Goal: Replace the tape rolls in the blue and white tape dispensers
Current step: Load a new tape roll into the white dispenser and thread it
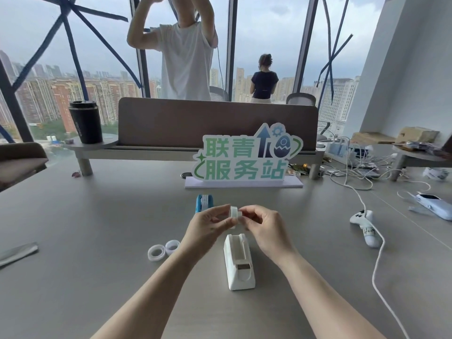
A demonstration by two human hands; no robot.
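1. Two bare hands meet above a grey desk, sharing a small white tape roll held upright on its edge.
2. The left hand has its fingers closed on the roll's left side; the right hand pinches the roll's right side with thumb and forefinger.
3. Directly below the hands, a white tape dispenser stands on the desk, its long axis running away from the camera and its roll cradle empty.
4. A blue tape dispenser sits just beyond the left hand, partly hidden by it, with a white roll visible in its top.
5. Two more white tape rolls lie flat on the desk to the left of the left wrist, touching each other.
6. Behind the work area stands a green-and-white sign with Chinese characters on a pale base, in front of a brown desk partition.
7. A black tumbler rests on a round shelf at the partition's left end.
8. To the right, a white game controller lies on the desk with a white cable trailing across it toward the near edge.
9. Beyond the partition, two people stand with their backs to the camera at windows crossed with blue tape strips.
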